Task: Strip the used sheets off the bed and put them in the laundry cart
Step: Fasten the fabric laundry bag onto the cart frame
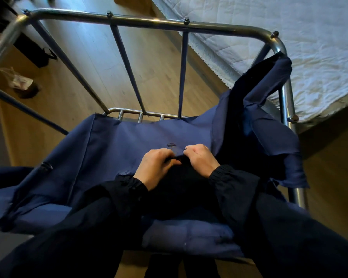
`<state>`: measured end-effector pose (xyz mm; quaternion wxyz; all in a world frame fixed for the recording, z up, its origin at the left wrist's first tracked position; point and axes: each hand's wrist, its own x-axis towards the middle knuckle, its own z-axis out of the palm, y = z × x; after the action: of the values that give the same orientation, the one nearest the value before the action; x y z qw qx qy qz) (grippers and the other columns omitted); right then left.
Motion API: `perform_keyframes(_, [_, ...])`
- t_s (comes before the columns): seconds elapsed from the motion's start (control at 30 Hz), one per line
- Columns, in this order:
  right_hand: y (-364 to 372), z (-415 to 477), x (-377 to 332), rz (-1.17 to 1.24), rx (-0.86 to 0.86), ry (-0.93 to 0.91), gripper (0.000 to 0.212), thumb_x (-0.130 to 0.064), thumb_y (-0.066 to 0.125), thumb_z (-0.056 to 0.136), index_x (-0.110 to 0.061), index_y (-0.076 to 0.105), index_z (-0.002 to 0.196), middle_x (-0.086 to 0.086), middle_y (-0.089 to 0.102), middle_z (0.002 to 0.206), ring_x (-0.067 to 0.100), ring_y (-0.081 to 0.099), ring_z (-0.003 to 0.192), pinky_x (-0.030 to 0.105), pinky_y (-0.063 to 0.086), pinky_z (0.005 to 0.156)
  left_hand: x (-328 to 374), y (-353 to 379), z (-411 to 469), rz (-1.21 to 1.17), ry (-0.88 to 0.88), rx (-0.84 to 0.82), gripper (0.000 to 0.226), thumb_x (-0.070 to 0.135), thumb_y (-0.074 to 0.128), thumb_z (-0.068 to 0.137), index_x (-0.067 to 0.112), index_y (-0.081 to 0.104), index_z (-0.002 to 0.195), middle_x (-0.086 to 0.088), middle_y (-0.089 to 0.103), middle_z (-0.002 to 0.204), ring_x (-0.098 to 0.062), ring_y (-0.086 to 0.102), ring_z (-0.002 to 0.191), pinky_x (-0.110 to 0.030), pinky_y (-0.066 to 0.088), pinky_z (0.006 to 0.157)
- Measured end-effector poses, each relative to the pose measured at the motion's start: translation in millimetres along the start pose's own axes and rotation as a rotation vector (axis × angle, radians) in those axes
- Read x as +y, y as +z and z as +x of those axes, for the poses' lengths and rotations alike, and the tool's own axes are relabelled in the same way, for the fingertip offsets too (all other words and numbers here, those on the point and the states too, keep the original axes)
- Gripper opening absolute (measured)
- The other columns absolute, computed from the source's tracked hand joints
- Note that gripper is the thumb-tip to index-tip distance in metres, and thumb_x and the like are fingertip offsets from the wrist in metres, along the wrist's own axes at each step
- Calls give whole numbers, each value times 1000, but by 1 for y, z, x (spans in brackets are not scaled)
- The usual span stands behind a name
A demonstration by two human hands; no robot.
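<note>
Currently both hands are down at the laundry cart (pixel 126 63), not on the bed (pixel 208 56). Left hand (pixel 155 167) and right hand (pixel 203 157) each pinch a small tab (pixel 178 153) of the blue liner (pixel 113 141), fingers curled tight, knuckles close together. Bed sits just beside the cart on the right with a white quilted cover (pixel 319 63) on it. No white linen shows inside the cart, so I'd judge the stripping isn't done. Risks: liner looks hooked over only the far right corner post (pixel 278 61), and its left side sags well below the top rail (pixel 68 13). Load sheets in like this and it likely collapses or slides off, dumping linen on the floor (pixel 149 73). Tab is small, so a slipped pinch means redoing the fastening. Unknowns: can't tell if the white layer is a sheet or a bare mattress pad. What the tab fastens to is hidden under the fingers. A dark clip-like bit (pixel 170 145) just beyond the hands is too small to read, same for one on the left flap (pixel 46 166). Cart bottom is covered by liner and dark sleeves (pixel 235 181), wheels not in view. Most of the bed is cut off. The crumpled bag-like thing (pixel 18 79) on the floor far left is blurred.
</note>
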<state>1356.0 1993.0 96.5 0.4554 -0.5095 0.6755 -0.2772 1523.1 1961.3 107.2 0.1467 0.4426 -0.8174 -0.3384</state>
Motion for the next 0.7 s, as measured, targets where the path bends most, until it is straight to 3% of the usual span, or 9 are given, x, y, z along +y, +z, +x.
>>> perform_keyframes(0.07, [2,-7,0,-19,-16,-25,32,-17,47,89,-15,46,57,-2,44,58,13,40,59,34,32,61,0,-1,-8,-8,-30,30,12,15,73,80,6,66,75,-3,61,69,-20,55,64,-30,42,60])
perform_keyframes(0.13, [4,-15,1,-83,-13,-96,18,-9,50,90,-12,67,85,1,63,81,15,57,79,33,42,75,0,-1,-18,-18,-72,53,11,14,72,81,8,65,75,-1,59,70,-20,54,64,-31,42,61])
perform_keyframes(0.2, [7,-23,1,-311,3,-263,32,-13,52,84,-15,66,113,2,64,99,20,59,95,35,44,84,1,-1,-28,-25,-139,71,12,17,71,82,9,64,76,-3,62,72,-25,57,68,-36,47,64])
perform_keyframes(0.27, [13,-29,-1,-543,-54,-378,46,-16,55,78,-19,61,124,2,64,107,24,59,100,40,44,87,1,-4,-37,-33,-229,96,14,23,69,85,10,64,79,-5,65,75,-28,58,72,-40,48,68])
perform_keyframes(0.33, [18,-33,-6,-687,-82,-412,45,-17,63,74,-19,63,119,1,66,104,26,62,96,41,46,85,0,-9,-43,-29,-311,99,15,26,67,86,12,64,81,-5,66,77,-28,59,75,-40,49,71])
perform_keyframes(0.43, [29,-37,-13,-673,28,-384,16,-13,65,73,-14,71,87,6,68,77,31,66,69,37,50,63,1,-16,-53,-21,-309,29,13,26,67,85,14,66,80,-4,67,77,-29,61,79,-40,50,74])
perform_keyframes(0.5, [33,-39,-19,-615,67,-292,14,-13,60,79,-15,71,87,9,70,82,34,66,76,38,51,65,3,-21,-63,-1,-283,-59,12,29,66,86,18,69,87,-3,70,84,-28,64,85,-38,50,77])
perform_keyframes(0.6, [39,-45,-20,-595,89,-165,17,-12,60,84,-20,71,94,8,71,93,34,64,90,35,49,74,4,-33,-90,241,-155,-172,49,56,50,83,23,64,115,2,70,107,-22,64,100,-36,49,84])
perform_keyframes(0.7, [42,-52,-20,-521,178,-77,17,-10,57,87,-17,70,95,12,70,94,36,62,93,35,47,75,5,-40,-125,432,-35,-111,76,71,35,77,19,57,128,-1,66,114,-24,64,102,-39,46,85])
